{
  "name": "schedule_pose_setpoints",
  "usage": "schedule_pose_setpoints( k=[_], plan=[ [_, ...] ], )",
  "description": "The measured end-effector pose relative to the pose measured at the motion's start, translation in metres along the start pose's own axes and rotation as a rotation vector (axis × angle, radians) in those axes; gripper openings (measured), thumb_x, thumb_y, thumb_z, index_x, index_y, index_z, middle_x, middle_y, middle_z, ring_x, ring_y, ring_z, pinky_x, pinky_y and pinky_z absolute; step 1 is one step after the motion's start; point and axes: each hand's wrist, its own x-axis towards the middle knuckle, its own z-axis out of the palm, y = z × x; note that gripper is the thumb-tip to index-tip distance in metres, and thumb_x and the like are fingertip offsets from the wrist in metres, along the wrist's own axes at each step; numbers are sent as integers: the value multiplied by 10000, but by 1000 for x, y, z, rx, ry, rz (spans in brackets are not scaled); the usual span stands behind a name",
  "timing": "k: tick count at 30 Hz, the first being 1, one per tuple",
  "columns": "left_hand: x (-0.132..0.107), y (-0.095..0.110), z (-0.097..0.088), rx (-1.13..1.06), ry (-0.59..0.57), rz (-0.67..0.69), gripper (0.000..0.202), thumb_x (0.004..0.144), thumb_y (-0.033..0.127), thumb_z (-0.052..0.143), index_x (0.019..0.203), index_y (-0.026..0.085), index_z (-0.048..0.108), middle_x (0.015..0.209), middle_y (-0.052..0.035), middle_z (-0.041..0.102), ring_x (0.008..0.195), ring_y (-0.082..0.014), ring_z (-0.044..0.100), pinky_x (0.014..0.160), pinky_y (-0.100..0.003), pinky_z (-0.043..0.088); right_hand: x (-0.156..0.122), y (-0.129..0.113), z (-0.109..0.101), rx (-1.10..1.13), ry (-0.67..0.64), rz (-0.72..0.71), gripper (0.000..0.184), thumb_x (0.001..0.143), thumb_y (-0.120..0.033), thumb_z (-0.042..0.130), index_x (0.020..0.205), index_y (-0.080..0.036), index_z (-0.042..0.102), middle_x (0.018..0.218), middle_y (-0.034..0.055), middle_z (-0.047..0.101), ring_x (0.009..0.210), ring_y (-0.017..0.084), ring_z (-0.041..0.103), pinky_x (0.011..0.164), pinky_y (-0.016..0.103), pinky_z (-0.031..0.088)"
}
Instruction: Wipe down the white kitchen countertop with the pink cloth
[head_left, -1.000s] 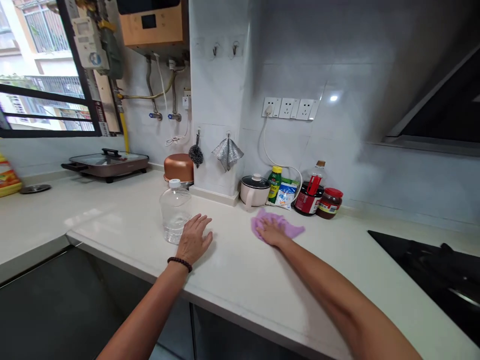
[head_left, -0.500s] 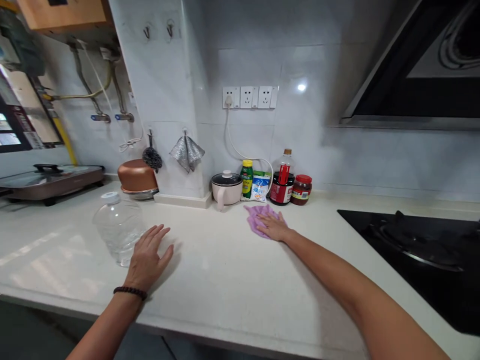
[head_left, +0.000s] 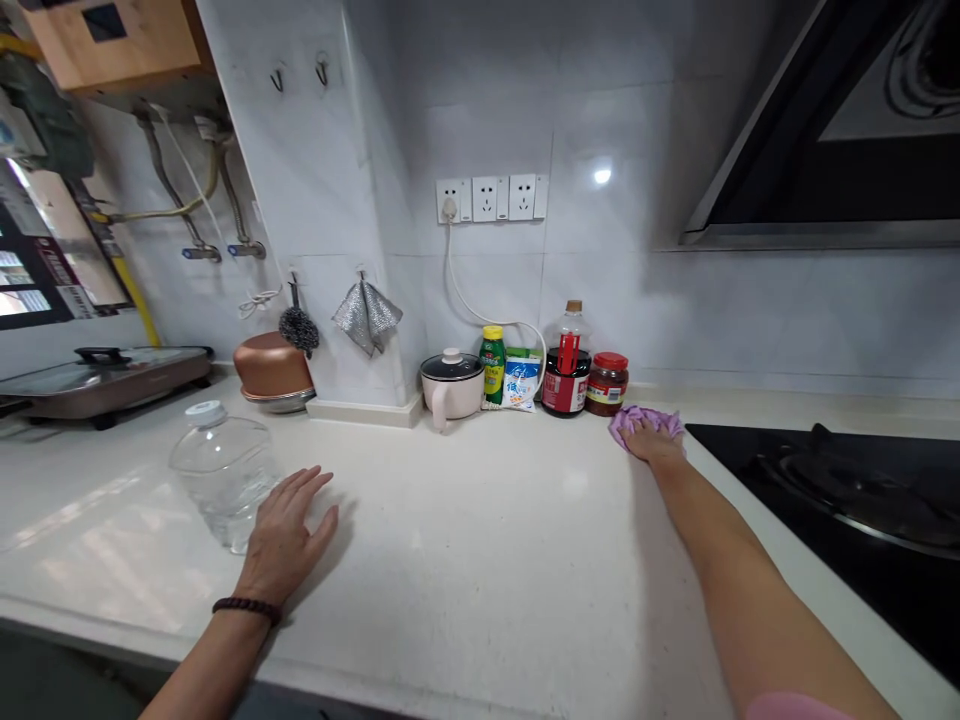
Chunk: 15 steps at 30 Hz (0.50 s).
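My right hand presses a crumpled purple cloth onto the white countertop, close to the back wall and left of the black stove. Part of the cloth is hidden beneath my fingers. My left hand, a dark beaded bracelet at its wrist, is held open with fingers apart and nothing in it. Beside it on the left stands a large clear plastic bottle with a white cap. Just left of the cloth sits a red-lidded jar.
Along the wall stand a pink electric pot, a green bottle, a white-and-blue packet and a dark jar. A gas stove lies at right under a range hood. An electric griddle occupies the far left.
My right hand has slid the purple cloth rightward along the counter, from before the jars to near the stove. My left hand shifted slightly down and left in view, still open.
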Motion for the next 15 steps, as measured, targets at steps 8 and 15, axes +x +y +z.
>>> schedule_pose_setpoints(
  k=[8, 15],
  plan=[
    [0, -2, 2, -18, 11, 17, 370, 942, 401, 544, 1257, 229, 631, 1313, -140, 705, 1292, -353, 625, 1128, -568, 484, -24, 40, 3, -21, 36, -33, 657, 1082, -523, 326, 1647, -199, 412, 1729, 128, 225, 1583, 451, 114, 1246, 715, -68],
    [-1, -4, 7, -70, 22, -4, 375, 934, 409, 536, 1236, 213, 639, 1306, -164, 691, 1293, -370, 613, 1138, -577, 463, -87, 90, -3, -39, 52, -76, 616, 1090, -446, 321, 1627, -159, 413, 1733, 175, 191, 1597, 399, 106, 1267, 668, 29]
  ],
)
